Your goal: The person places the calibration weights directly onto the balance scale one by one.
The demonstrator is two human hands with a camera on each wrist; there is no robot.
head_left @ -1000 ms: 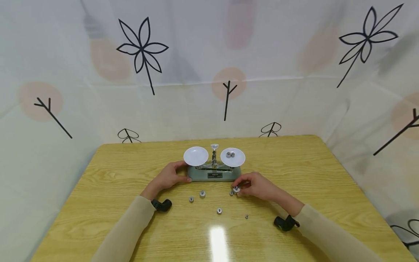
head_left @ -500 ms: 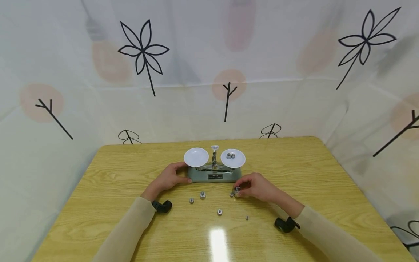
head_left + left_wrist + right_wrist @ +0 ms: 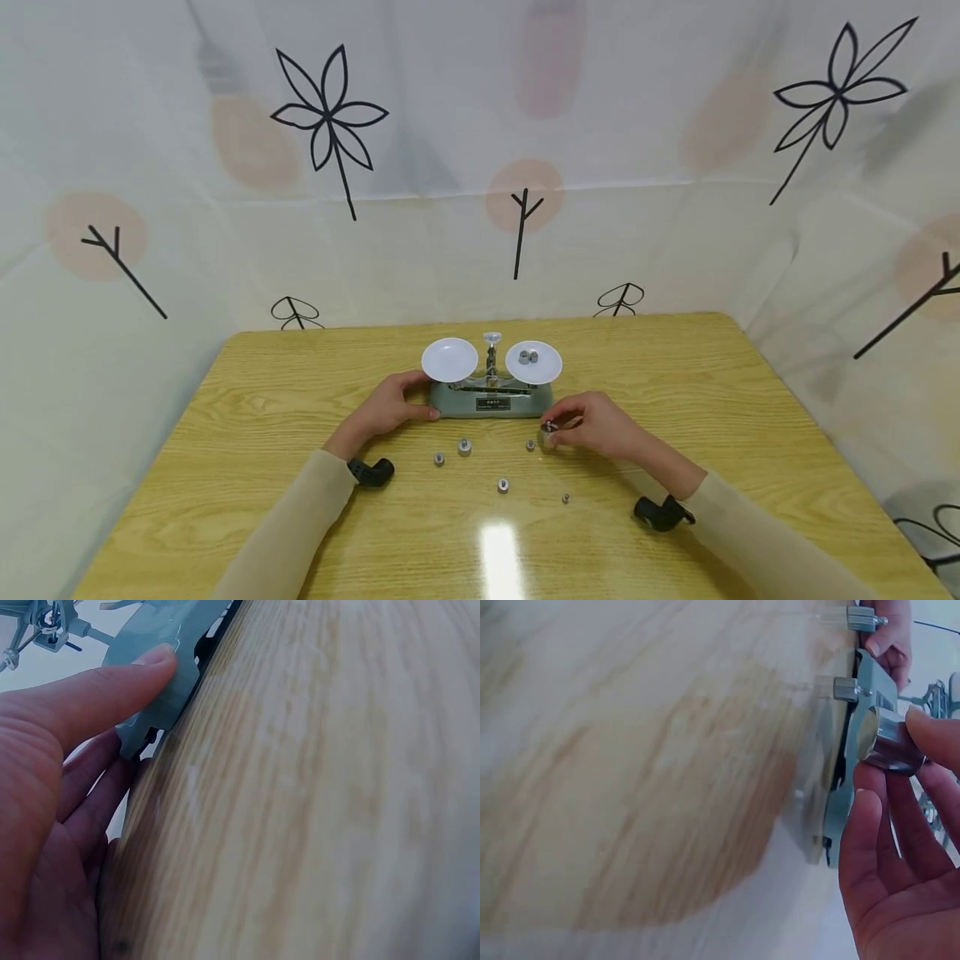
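Thumb and fingertips of the right hand point(image 3: 596, 427) pinch a metal weight point(image 3: 891, 742) above the tabletop point(image 3: 300, 371); parted thumb and fingers of the left hand point(image 3: 384, 406) grip the left end of the balance scale point(image 3: 456, 403), near the tabletop's far edge. Both forearms point(image 3: 288, 521) slant inward toward that edge.

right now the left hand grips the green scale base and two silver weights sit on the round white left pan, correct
Wrong side: the head view shows the two silver metal weights on the round white right pan. The left hand does grip the green scale base.
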